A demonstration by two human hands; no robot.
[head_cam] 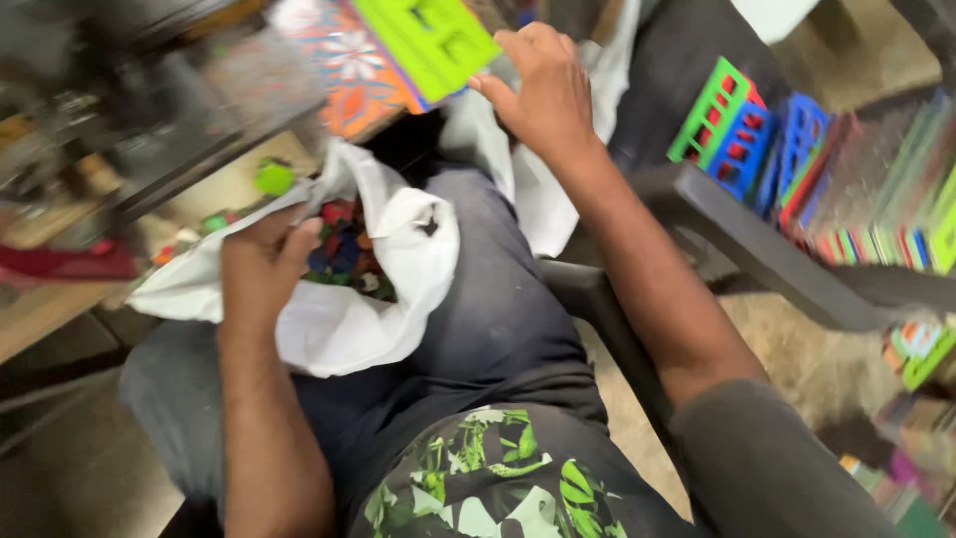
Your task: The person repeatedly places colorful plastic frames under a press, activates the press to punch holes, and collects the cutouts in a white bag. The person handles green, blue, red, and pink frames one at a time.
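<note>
Here, what I see looking down from the head camera:

Left hand: my left hand [261, 261] reaches into the mouth of a white plastic bag [339, 324] lying across my left thigh; the fingers curl down among the pieces inside, but I cannot tell whether they have closed on one.

Bag contents: a heap of small coloured plastic pieces [344, 249], red, blue and green, sits in the opening of the bag, just under my fingertips.

Right hand: my right hand [543, 90] is stretched forward and up, thumb and fingers pinched on the lower edge of a lime-green flat plastic frame with rectangular cut-outs [428, 40].

Frame position: the green frame is held tilted at the top of the view, lying against an orange board with a white flower pattern [354, 75] beneath it.

Lap: I am seated, dark trousers [498, 309] below the bag, a black shirt with a green leaf print [498, 478] nearest the camera.

Right side: a dark grey shelf edge [777, 254] carries upright green and blue plastic grid frames [742, 125], and beside them a row of thin multicoloured boards standing on edge [876, 189].

Left side: a blurred cluttered workbench [110, 120], with a small green piece [272, 177] lying near the bag.
</note>
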